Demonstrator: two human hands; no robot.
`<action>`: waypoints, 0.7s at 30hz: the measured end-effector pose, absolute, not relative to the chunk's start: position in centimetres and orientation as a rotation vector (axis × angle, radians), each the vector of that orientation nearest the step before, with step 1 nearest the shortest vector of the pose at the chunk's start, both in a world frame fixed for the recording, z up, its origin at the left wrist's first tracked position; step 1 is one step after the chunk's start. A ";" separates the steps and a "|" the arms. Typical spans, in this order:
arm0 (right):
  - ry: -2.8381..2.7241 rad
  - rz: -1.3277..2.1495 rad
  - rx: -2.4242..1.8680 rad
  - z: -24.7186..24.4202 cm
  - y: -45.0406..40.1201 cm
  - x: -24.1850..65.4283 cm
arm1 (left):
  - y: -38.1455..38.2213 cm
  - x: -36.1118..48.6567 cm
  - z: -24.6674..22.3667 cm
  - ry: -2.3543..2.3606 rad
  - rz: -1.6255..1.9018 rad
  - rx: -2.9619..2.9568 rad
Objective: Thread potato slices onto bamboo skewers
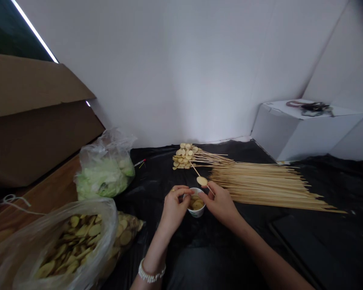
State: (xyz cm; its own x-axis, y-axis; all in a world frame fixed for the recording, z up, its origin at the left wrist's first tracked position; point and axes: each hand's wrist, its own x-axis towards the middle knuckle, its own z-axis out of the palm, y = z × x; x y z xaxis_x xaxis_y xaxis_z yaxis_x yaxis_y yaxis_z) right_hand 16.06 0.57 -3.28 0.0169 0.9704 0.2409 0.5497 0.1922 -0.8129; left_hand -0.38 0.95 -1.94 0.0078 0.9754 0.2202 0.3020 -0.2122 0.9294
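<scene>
Hands, two, bare, both at the cup: left hand [175, 205], fingers bent in at the near-left rim, a beaded bracelet [151, 276] on its wrist; I cannot tell from my remote feed whether those fingertips grip the rim or a slice. Right hand [220, 203], thumb and fingers closed on a thin wooden skewer [195, 169], the thumb reaching to the cup's right rim.

Cup [196, 214], one, white, upright between the two hands, pale slices [196, 204] inside. Skewer, one, slanting up and leftward just beyond the cup, a single pale slice [202, 181] threaded along it.

Beyond the cup, slightly left: a heap of threaded slices [184, 156], their sticks pointing right. Right of the cup and farther back: a broad bundle of bare skewers [266, 185], lying roughly parallel. Left of the cup, nearer me: an open clear bag [112, 215] of slices, with a second filled bag [127, 233] beside it. Left of the cup and farther off: a knotted-looking clear bag [105, 173] with pale green contents, and a pen [140, 162] near it. Under the cup: black sheeting [187, 262]. Far right of the cup: a white box [278, 131], dark articles on top, too blurred for me to itemise
</scene>
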 end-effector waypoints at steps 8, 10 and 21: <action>-1.569 0.630 -1.300 -3.4 0.5 15.9 | 0.3 0.1 -0.8 1.285 1.351 1.736; -1.563 0.608 -1.265 -2.8 0.2 15.8 | 0.0 0.3 -0.4 1.279 1.378 1.816; -1.585 0.567 -1.229 -2.6 -0.3 15.4 | -0.2 0.5 -0.8 1.247 1.160 2.296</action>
State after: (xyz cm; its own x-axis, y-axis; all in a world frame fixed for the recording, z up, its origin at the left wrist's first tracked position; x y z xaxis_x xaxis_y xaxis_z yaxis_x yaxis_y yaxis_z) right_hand 15.43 -0.26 -2.63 0.0271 0.9055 0.4234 0.4318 0.3714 -0.8220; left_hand 0.53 -0.22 -0.83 0.3041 0.8000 0.5171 0.5732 -0.5873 0.5715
